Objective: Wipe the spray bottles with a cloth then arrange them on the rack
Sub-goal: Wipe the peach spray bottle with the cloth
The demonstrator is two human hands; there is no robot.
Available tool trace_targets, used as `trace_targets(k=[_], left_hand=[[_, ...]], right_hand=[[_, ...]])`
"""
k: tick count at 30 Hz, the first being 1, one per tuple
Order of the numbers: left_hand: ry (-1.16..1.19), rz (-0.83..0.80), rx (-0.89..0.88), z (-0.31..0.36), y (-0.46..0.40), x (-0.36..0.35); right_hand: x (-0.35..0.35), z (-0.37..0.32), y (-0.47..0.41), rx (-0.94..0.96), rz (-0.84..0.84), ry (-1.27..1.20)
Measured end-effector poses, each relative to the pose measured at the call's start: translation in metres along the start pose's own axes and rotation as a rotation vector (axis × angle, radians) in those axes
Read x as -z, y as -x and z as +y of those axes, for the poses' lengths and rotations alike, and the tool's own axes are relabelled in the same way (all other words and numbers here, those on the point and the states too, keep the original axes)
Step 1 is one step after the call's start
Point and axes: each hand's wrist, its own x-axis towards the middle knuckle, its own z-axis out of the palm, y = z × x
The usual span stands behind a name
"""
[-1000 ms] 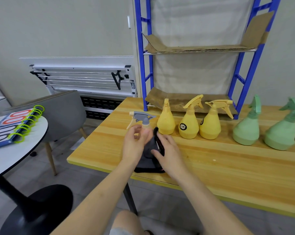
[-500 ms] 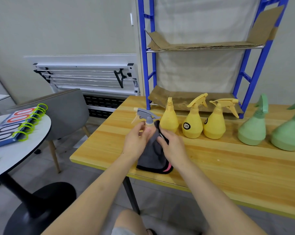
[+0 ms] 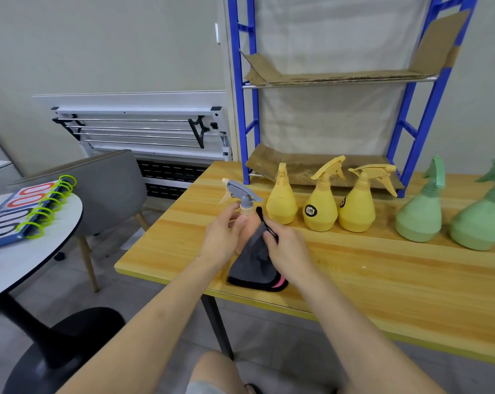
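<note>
A spray bottle with a grey trigger head [image 3: 242,194] stands near the left end of the wooden table [image 3: 383,268]. My left hand [image 3: 222,237] grips its neck and body. My right hand [image 3: 287,250] holds a grey cloth [image 3: 253,264] with black edging against the bottle's side, hiding most of the body. Three yellow spray bottles [image 3: 320,207] stand in a row behind, and two green ones [image 3: 420,216] stand to the right. The blue rack [image 3: 417,120] with cardboard-lined shelves rises at the back of the table.
A grey chair [image 3: 104,189] and a round white table [image 3: 27,251] holding a ring-bound flip board [image 3: 21,211] stand at the left. A folded white table [image 3: 144,129] leans on the wall behind.
The view has shifted and tilted a little. My right hand has slid the cloth along the bottle's side, and a pink corner of the cloth now shows at the bottom.
</note>
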Motion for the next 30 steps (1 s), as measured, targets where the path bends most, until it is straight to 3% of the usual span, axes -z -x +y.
trace_targets(k=[5, 11, 15, 21, 24, 28, 30], left_hand=[[0.064, 0.014, 0.042, 0.005, 0.004, -0.007], [0.169, 0.104, 0.109, 0.023, 0.007, -0.015], [0.492, 0.131, 0.16, 0.034, 0.007, -0.009], [0.702, 0.043, 0.181, 0.049, 0.003, 0.006], [0.717, 0.032, 0.166, 0.054, 0.005, 0.008], [0.684, 0.056, 0.195, 0.057, 0.007, 0.0], [0.691, 0.053, 0.186, 0.055, 0.011, -0.001]], right_hand=[[0.001, 0.01, 0.007, -0.038, -0.174, -0.016], [-0.012, 0.007, 0.018, -0.046, 0.021, 0.059], [-0.009, -0.005, 0.029, -0.05, 0.1, -0.112], [0.011, -0.013, 0.027, -0.158, -0.06, -0.51], [0.009, -0.016, 0.03, -0.163, -0.005, -0.594], [-0.001, -0.028, 0.046, -0.057, 0.147, -0.5], [-0.004, -0.027, 0.052, 0.047, 0.141, -0.264]])
